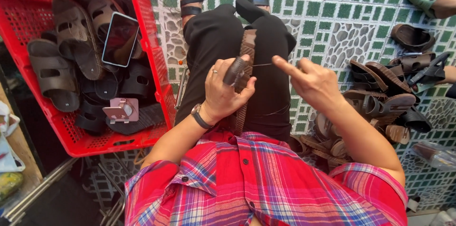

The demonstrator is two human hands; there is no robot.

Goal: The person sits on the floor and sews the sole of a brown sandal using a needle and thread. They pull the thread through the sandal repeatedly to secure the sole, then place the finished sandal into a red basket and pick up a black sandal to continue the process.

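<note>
One brown sandal point(244, 71) lies along the lap, its long axis pointing away toward the two feet. The left hand point(225, 94) pinches its strap; the right hand point(311, 81) hovers beside it, fingers loosely spread, index extended. One red basket point(156, 60) holds several sandals.

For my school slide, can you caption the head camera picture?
Left hand grips a brown sandal on the lap, right hand pulls thread, beside a red plastic crate.

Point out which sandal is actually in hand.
The brown sandal upright on the lap, gripped by the left hand; the others lie in the red crate or on the floor.
</note>
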